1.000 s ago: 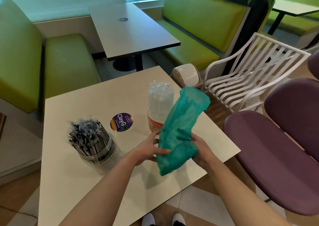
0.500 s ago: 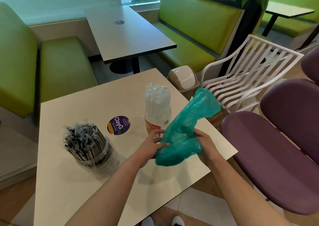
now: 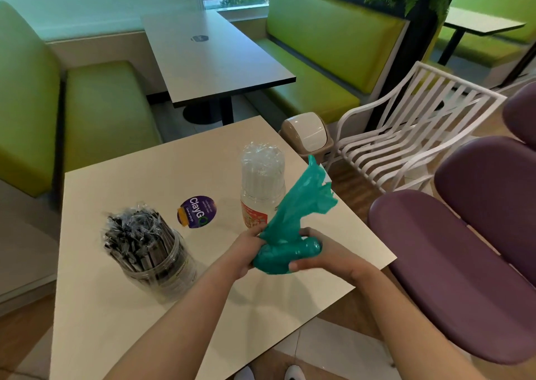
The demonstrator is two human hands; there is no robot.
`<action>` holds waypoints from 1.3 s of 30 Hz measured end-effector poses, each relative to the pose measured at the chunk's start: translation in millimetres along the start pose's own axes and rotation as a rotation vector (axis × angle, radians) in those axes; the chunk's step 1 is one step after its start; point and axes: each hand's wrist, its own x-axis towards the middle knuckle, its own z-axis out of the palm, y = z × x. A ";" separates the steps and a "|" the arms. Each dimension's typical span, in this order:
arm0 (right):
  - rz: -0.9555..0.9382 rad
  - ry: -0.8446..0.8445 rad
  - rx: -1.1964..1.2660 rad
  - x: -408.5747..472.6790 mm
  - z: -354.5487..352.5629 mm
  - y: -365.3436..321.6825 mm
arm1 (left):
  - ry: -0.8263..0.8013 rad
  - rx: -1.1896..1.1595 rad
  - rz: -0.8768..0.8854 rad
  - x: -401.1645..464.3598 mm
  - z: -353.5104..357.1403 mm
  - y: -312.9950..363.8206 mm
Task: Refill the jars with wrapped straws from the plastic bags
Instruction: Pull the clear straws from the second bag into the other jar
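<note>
**Both hands bunch a teal plastic bag above the worktop**

The left hand (image 3: pixel 245 252) and the right hand (image 3: pixel 324 259) meet over the near right part of the cream worktop (image 3: pixel 139 176), with a teal plastic bag (image 3: pixel 290 229) between them. The left grip has its fingers curled around the bag's crumpled lower mass from the left side. The right grip wraps that same rolled bundle from the right, thumb and fingers closed around it. The bag's loose upper end fans up and to the right, above both hands.

Just behind the bag stands a clear jar (image 3: pixel 262 188) with a red-and-white label, filled with wrapped white straws (image 3: pixel 262 173) that rise above its rim. Well apart, at the left of the worktop, a 2nd clear jar (image 3: pixel 162 266) is packed with wrapped dark straws (image 3: pixel 136 234) leaning outward. Between the 2 jars lies a round purple sticker (image 3: pixel 197 212) reading ClayGo.

A small swing-lid bin (image 3: pixel 307 134) sits on the floor beyond the worktop's far right corner, beside a white slatted chair (image 3: pixel 406 136).
</note>
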 end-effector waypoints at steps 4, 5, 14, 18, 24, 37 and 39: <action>-0.045 0.295 0.041 4.5 -1.0 2.1 | -0.070 0.062 -0.071 -12.3 3.8 6.4; -0.041 0.321 0.080 5.3 -2.1 3.5 | -0.097 0.075 -0.079 -13.5 3.5 7.3; 0.066 0.278 0.326 16.5 -4.2 18.2 | -0.150 0.209 -0.002 -15.0 11.4 16.8; 0.090 0.127 0.477 13.0 -6.3 17.1 | -0.147 0.290 0.019 -13.8 9.2 19.2; 0.097 0.047 0.586 2.6 -13.5 11.6 | -0.224 0.265 0.056 -14.7 9.8 14.8; 0.175 -0.040 0.803 -6.6 -17.6 15.1 | -0.029 -0.026 0.039 -5.8 7.7 6.5; 0.181 -0.015 0.750 -6.3 -13.6 13.7 | -0.034 0.002 0.035 -8.0 9.5 8.2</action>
